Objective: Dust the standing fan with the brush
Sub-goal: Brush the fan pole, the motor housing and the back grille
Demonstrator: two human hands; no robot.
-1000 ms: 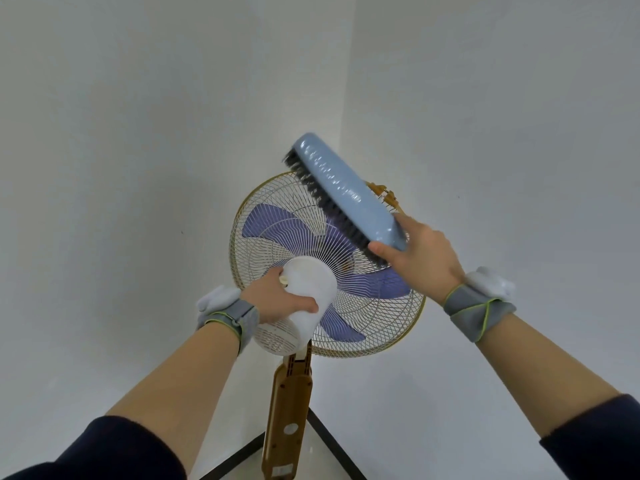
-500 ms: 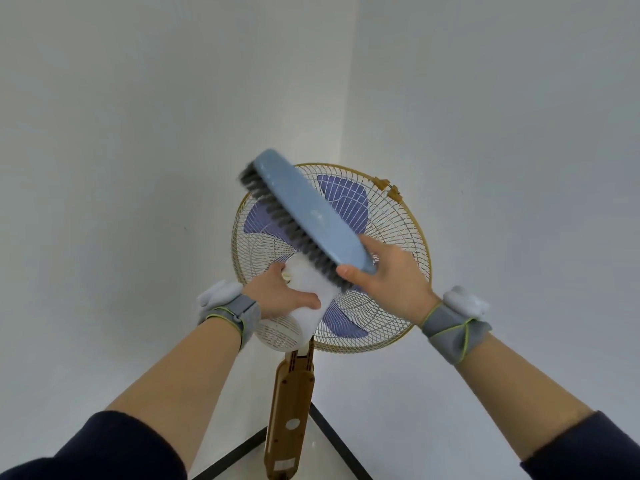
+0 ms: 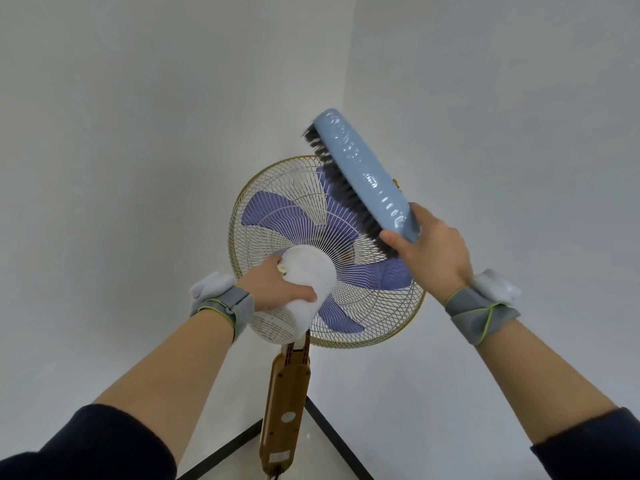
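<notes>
the long pale blue plastic brush with dark bristles point(image 3: 367, 178) is now out at the upper right rim of the fan, bristles facing left and pressed against the gold wire guard point(image 3: 277, 216). half a second back it was lying across the upper left of the guard above the hub, and a second back it was over on the right again, so it's swinging side to side across the cage. i'd read that as the dusting being well underway, a back-and-forth sweep over the rear grille, and the lower half probably hasn't had much attention yet.

the standing fan point(image 3: 325, 251) itself, purple blades behind the gold cage, is in the corner where the two white walls point(image 3: 138, 133) meet, tilted so we're looking at its back. it hasn't shifted between frames.

right hand point(image 3: 433, 251) is closed round the near end of the brush, thumb on the bristle side, fingers wrapped behind. left hand point(image 3: 280, 289) is curled firmly over the white plastic motor housing point(image 3: 308, 282), same grip as before, holding the head steady.

writing: there's a small round sticker and a pale rectangular label on the brown control column point(image 3: 284, 407), but both are too small to read. no brand visible on the brush either.
</notes>
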